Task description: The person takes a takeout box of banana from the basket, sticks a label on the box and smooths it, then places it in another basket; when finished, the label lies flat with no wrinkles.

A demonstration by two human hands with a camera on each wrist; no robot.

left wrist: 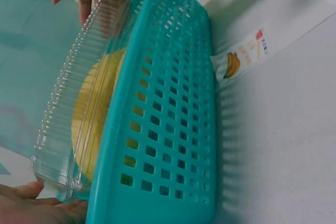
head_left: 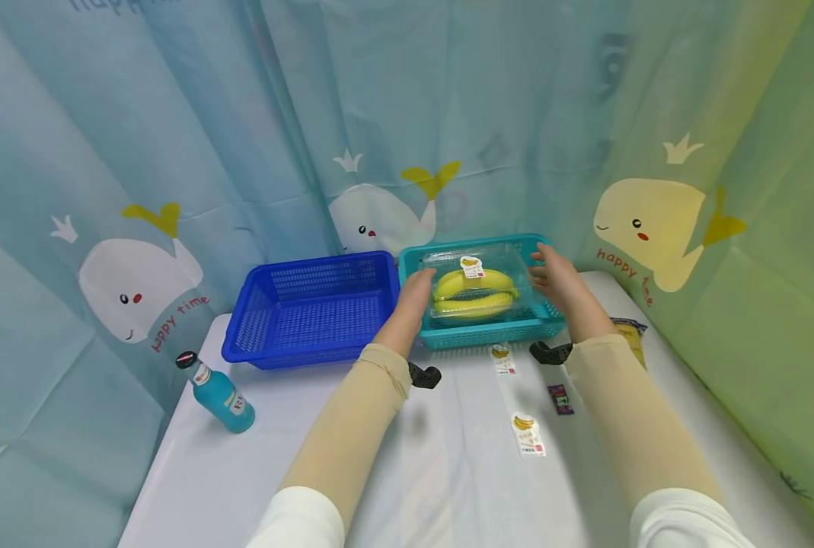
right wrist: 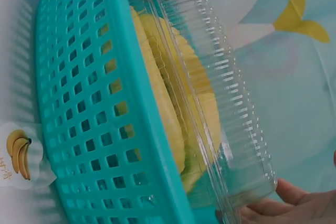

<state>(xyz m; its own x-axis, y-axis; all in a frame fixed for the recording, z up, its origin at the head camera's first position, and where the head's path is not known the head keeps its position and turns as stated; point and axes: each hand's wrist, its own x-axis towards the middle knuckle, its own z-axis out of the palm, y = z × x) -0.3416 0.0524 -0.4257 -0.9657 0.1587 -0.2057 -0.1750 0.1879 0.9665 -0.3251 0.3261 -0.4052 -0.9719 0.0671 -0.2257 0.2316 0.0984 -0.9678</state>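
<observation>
A clear plastic clamshell box point(left wrist: 60, 108) holds yellow bananas point(head_left: 475, 283), with a banana-picture label point(head_left: 471, 267) on its lid. It lies within the teal basket point(head_left: 489, 333), its top rising above the rim. My left hand point(head_left: 415, 298) is at the box's left end, its extended fingers against the lower edge in the left wrist view. At the opposite end, my right hand point(head_left: 563, 288) has its fingertips right at the corner, the fingers loosely spread. In the left wrist view its thumb stands away from the box.
Left of the teal basket stands a blue basket point(head_left: 317, 354). A blue bottle point(head_left: 223, 399) leans in view at the table's left. In front lie two banana-picture labels point(head_left: 528, 435) and a small dark packet point(head_left: 560, 399). A yellow bag point(head_left: 630, 335) is partly behind my right arm. Curtains surround the table.
</observation>
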